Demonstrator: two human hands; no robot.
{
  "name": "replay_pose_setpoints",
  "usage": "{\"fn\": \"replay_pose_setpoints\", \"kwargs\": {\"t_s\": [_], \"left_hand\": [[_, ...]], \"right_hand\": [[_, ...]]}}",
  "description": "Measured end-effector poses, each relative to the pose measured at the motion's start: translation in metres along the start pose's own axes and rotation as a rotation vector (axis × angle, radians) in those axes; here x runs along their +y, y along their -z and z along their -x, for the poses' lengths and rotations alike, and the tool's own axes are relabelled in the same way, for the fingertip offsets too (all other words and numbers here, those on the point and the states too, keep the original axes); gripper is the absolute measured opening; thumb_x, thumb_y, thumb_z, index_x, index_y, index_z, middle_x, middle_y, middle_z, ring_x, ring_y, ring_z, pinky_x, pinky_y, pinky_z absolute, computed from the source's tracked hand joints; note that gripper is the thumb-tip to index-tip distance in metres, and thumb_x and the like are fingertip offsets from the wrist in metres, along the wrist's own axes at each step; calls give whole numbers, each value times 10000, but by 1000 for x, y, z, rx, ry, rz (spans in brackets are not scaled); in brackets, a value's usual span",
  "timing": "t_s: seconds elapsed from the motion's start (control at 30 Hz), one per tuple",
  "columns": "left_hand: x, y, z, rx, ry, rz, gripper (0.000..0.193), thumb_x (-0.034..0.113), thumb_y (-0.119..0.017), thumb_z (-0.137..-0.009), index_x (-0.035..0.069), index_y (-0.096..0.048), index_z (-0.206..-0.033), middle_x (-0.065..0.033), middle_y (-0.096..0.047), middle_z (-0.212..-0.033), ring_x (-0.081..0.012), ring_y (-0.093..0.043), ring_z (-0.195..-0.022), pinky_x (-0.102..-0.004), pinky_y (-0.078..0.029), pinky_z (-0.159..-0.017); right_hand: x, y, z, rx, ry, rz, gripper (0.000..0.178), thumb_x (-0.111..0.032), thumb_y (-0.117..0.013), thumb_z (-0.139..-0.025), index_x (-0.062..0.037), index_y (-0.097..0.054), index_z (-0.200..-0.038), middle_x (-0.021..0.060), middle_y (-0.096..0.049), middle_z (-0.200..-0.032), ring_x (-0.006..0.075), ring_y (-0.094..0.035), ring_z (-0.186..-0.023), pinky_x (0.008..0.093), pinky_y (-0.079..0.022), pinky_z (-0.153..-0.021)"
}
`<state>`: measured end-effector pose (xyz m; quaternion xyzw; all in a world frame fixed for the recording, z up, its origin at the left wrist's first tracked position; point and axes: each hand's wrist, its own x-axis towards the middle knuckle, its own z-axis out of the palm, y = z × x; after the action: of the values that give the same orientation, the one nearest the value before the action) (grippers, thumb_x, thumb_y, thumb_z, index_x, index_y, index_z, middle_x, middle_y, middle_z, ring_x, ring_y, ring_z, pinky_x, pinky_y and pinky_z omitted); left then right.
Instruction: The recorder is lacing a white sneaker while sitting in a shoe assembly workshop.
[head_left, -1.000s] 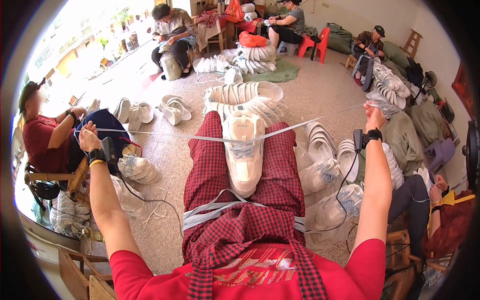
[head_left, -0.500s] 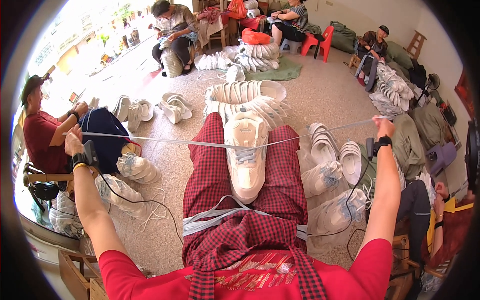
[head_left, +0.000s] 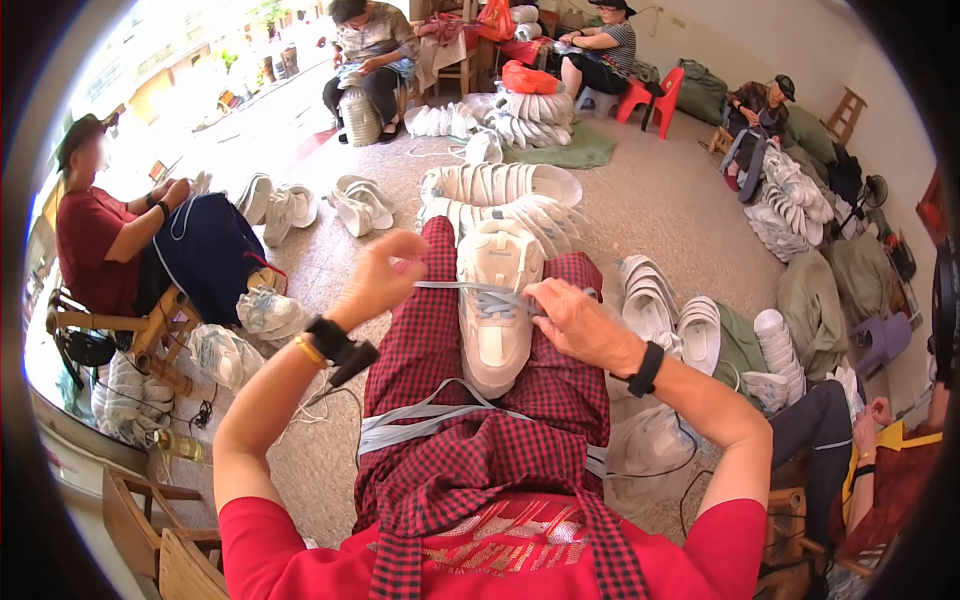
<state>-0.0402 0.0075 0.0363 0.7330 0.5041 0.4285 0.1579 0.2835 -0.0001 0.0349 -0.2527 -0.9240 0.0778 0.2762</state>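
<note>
A cream-white sneaker (head_left: 497,345) rests between my knees, its toe pointing toward me. Grey-blue shoelaces (head_left: 497,303) run through its eyelets. To the left of the shoe, my left hand (head_left: 378,280) is raised with its fingers closed at a lace that stretches across the tongue. My right hand (head_left: 590,325) lies against the shoe's right side, thumb and fingers pinched on the lace near the top eyelets. A bundle of spare grey-blue laces (head_left: 425,425) lies across my red-and-black checked apron (head_left: 470,460).
Nested rows of white shoes (head_left: 490,187) lie beyond my knees, and more stacked shoes (head_left: 648,300) stand to the right. A dark blue bag (head_left: 210,260) is beside a seated person at left. Other people sit around the room. Cables hang near both my wrists.
Both hands have come inward from far out on either side, where they held the laces stretched wide. The lace now spans only a short length over the shoe.
</note>
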Motion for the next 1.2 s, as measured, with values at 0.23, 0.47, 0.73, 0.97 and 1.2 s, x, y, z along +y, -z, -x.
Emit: {"fn": "replay_pose_setpoints", "kwargs": {"t_s": [0.23, 0.47, 0.73, 0.97, 1.2], "left_hand": [[17, -38, 8, -83, -98, 55, 202, 83, -654, -813, 6, -622, -997, -87, -636, -907, -188, -644, -891, -304, -536, -714], [27, -29, 13, -211, -36, 57, 144, 102, -681, -830, 20, -635, -939, -72, -615, -791, -144, -585, -681, -299, -505, -615], [17, -23, 13, -173, -258, -112, 114, 156, -658, -851, 42, -650, -854, -107, -641, -785, -263, -608, -615, -357, -499, -597], [3, -15, 14, -127, -582, -359, 186, 142, -658, -866, 89, -584, -1028, -83, -535, -808, -267, -567, -609, -404, -471, -555], [-38, 88, 25, -133, -469, -895, 214, 44, -574, -838, 112, -582, -1040, -92, -528, -843, -273, -592, -713, -412, -491, -612]], "right_hand": [[-3, 28, -34, -186, -486, -667, 305, -178, -474, -956, -18, -606, -732, 32, -599, -623, 151, -616, -634, 292, -489, -616], [56, 29, -18, -85, -684, -760, 344, -262, -491, -956, -46, -588, -707, -3, -573, -653, 86, -552, -572, 231, -432, -576], [72, 26, -5, -70, -559, -419, 360, -271, -579, -901, -1, -596, -663, -17, -510, -569, 62, -460, -552, 264, -380, -536], [51, 36, 7, 65, -178, -125, 195, -126, -710, -818, -43, -621, -971, 49, -598, -710, 165, -548, -573, 312, -436, -538], [79, 98, 64, 36, 106, 403, 167, -60, -590, -849, -53, -620, -1013, 133, -654, -867, 321, -661, -743, 384, -543, -624]]}}
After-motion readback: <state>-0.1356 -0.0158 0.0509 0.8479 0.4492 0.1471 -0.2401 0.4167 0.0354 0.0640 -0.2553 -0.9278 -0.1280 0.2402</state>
